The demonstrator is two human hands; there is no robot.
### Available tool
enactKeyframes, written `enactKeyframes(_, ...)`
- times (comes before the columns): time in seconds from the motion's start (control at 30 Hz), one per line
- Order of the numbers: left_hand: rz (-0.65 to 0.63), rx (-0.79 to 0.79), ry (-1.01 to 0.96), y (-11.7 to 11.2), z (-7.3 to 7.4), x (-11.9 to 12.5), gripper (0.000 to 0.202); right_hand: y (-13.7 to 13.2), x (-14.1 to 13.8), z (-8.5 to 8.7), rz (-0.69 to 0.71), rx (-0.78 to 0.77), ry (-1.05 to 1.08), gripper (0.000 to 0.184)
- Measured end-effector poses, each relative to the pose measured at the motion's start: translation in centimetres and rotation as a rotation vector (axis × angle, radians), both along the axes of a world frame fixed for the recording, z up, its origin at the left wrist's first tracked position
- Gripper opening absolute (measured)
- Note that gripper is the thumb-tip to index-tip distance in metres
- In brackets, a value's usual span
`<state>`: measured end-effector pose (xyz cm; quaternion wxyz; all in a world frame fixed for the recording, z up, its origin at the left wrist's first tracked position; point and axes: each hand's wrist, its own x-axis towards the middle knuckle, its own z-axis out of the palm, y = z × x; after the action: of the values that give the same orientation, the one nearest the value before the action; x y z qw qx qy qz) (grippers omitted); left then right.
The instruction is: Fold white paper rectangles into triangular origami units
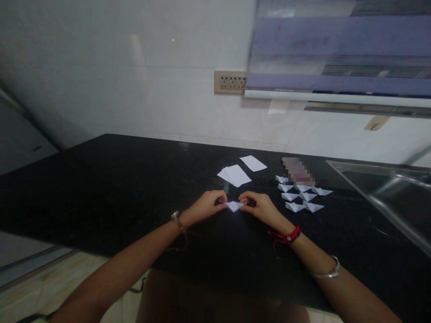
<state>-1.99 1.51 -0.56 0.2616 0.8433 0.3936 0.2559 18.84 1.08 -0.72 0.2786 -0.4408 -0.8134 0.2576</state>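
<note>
Between my two hands is a small piece of folded white paper (234, 206), pointed at both sides and at the bottom. My left hand (211, 202) pinches its left tip between thumb and fingers. The right tip is pinched the same way by my right hand (260, 206). Just beyond my hands lie a few flat white paper sheets (237, 175), overlapping, and a separate white sheet (253, 163) behind them. To the right of my right hand sit several folded paper pieces (307, 196) in loose rows.
The work is on a black countertop (134, 188). A blurred-out flat rectangular object (298, 170) lies behind the folded pieces. A metal sink (387, 188) is set in at the right. On the tiled wall are a socket panel (231, 82) and a purple striped blind (336, 49).
</note>
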Motion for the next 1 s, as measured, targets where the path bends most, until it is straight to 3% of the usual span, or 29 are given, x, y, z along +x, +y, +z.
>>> enactKeyframes(0.17, -0.019, 0.013, 0.011, -0.21, 0.15, 0.10, 0.007, 0.05, 0.27, 0.33, 0.128, 0.150, -0.086, 0.008)
enactKeyframes(0.3, -0.016, 0.028, 0.031, -0.21, 0.20, 0.12, 0.006, -0.01, 0.33, 0.50, 0.190, 0.183, -0.106, 0.005)
enactKeyframes(0.7, -0.038, 0.070, 0.045, -0.02, -0.02, 0.16, 0.004, -0.64, -0.03, 0.74, 0.216, 0.242, -0.308, 0.008)
enactKeyframes(0.9, -0.062, 0.116, 0.078, -0.11, 0.06, 0.17, 0.006, -0.59, 0.14, 0.63, 0.200, 0.255, -0.278, 0.017)
enactKeyframes(1.0, -0.060, 0.157, 0.100, -0.17, 0.02, 0.14, 0.005, -0.50, 0.22, 0.64, 0.217, 0.266, -0.275, 0.012)
